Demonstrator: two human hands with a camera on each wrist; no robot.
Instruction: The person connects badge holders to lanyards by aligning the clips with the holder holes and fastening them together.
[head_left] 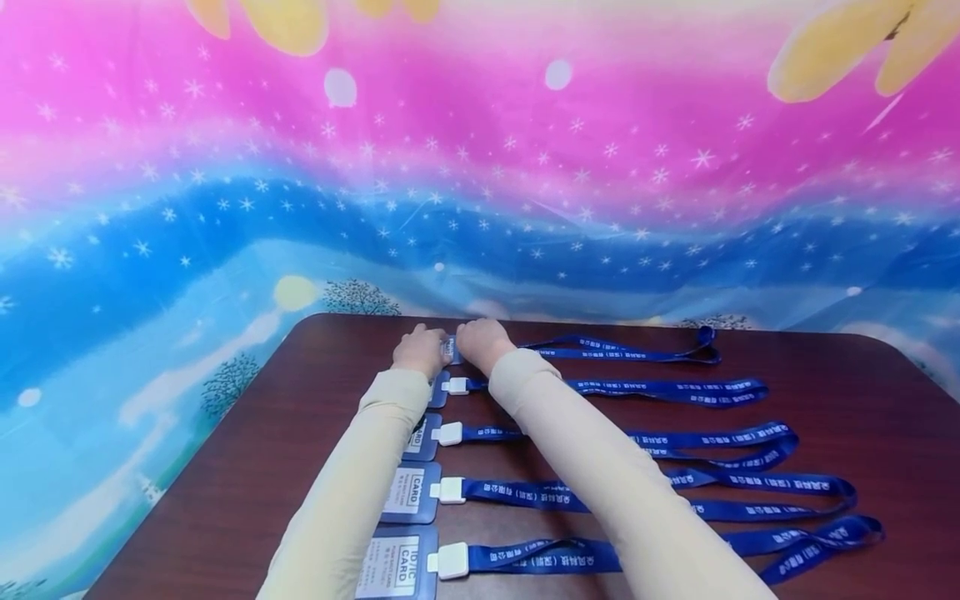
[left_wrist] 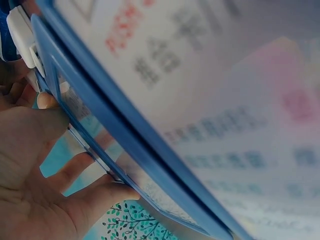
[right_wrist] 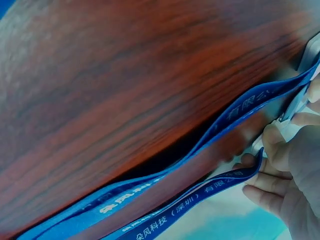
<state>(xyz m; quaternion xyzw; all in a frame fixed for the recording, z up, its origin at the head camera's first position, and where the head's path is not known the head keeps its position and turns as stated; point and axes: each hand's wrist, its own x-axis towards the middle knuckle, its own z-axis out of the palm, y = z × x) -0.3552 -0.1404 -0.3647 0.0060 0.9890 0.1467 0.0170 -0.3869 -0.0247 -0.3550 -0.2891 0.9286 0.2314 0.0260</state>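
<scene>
At the far edge of the table, my left hand holds a blue-framed card holder by its sides. The left wrist view shows the thumb and fingers of the left hand pinching the edges of this card holder. Close beside it, my right hand pinches a white clip at the end of a blue lanyard. That lanyard stretches to the right across the table. Another card holder fills much of the left wrist view.
Several card holders with white clips lie in a column nearer me, partly behind my left sleeve. Their blue lanyards extend rightward, crossed by my right sleeve. A patterned cloth hangs behind the brown table.
</scene>
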